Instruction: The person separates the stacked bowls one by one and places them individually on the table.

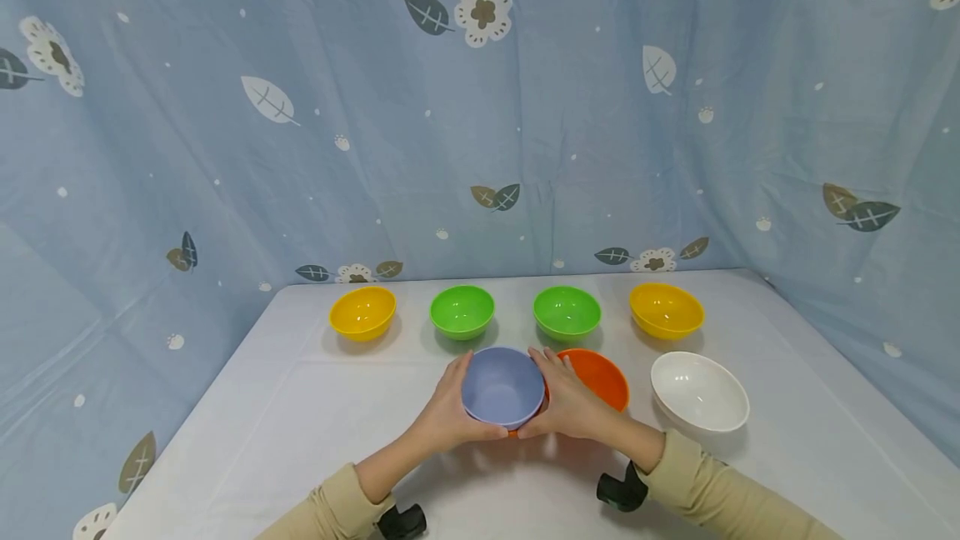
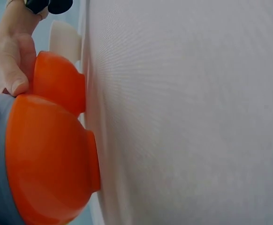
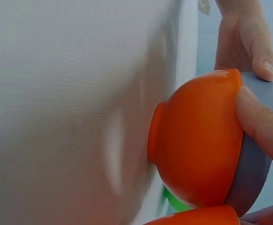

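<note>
A blue-grey bowl [image 1: 502, 386] is nested in an orange bowl [image 2: 52, 159], its rim band showing above the orange one. My left hand [image 1: 450, 415] grips the blue-grey bowl from the left, thumb at the near side. From the right, my right hand [image 1: 570, 402] holds the same bowl; its thumb [image 3: 256, 110] lies across the join of the two bowls. The lower orange bowl's foot is at or very close to the cloth; contact is hard to tell. Another orange bowl [image 1: 603, 377] stands just right of the pair, partly hidden by my right hand.
A white bowl [image 1: 701, 394] stands at the right. Along the back are a yellow bowl [image 1: 363, 313], a green bowl [image 1: 462, 312], a second green bowl [image 1: 567, 312] and a second yellow bowl [image 1: 666, 311]. A white cloth [image 1: 300, 440] covers the table; a patterned curtain [image 1: 420, 123] hangs behind.
</note>
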Motion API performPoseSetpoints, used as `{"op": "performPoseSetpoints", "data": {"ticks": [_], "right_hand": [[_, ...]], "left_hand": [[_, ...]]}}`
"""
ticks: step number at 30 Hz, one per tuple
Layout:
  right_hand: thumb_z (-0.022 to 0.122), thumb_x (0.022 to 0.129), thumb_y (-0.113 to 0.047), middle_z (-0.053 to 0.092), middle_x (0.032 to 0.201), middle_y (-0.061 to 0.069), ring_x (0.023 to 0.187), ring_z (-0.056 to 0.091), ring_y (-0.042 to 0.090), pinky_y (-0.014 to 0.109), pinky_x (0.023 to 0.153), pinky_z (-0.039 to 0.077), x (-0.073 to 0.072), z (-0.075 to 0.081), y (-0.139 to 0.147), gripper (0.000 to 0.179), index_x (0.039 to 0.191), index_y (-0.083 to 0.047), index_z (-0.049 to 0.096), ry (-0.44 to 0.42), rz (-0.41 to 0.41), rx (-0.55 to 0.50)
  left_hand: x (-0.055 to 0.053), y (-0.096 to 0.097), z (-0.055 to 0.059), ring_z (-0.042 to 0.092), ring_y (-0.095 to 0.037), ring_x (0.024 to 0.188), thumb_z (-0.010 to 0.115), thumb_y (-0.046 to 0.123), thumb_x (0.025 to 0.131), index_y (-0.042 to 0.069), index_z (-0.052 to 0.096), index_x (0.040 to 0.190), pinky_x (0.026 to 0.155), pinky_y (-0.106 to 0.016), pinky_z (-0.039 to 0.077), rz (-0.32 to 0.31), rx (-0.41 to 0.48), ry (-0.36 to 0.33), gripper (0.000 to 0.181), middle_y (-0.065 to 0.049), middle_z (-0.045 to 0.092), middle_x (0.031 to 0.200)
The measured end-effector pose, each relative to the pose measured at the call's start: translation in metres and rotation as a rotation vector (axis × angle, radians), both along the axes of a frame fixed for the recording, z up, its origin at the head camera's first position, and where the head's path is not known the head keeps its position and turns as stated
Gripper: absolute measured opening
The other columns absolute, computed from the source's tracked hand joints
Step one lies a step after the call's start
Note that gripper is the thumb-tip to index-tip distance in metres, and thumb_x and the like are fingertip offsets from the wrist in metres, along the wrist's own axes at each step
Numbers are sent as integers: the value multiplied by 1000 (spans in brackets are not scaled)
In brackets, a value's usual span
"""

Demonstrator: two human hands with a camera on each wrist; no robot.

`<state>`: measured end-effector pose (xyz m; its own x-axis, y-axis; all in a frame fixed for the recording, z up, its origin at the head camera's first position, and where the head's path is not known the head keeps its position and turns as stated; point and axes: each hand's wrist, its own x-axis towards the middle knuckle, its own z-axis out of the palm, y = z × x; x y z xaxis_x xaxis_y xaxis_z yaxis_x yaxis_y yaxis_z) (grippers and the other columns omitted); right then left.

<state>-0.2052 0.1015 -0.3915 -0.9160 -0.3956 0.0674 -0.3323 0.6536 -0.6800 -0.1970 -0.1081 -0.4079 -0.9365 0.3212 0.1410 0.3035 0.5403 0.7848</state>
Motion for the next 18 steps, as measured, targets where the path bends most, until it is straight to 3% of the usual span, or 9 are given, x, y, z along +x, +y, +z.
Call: {"op": "performPoseSetpoints", "data": {"ticks": [9,18], "right_hand": [[88,55,-29,30,142,28,134,18,44,61,107,10,-2,-1,-4,112,139,10,24,19,6,-5],[87,55,-29,30,143,26,133,17,46,64,104,14,2,-1,-5,111,139,10,25,9,-13,-8]], "left_hand": [[2,-3,6,41,-36,119,85,32,58,-2,20,143,91,-53,40,34,19,-14,112,-20,28,143],[3,-8,18,43,-36,117,84,34,60,-2,21,143,90,-51,44,84,15,-26,110,-19,28,143]]}}
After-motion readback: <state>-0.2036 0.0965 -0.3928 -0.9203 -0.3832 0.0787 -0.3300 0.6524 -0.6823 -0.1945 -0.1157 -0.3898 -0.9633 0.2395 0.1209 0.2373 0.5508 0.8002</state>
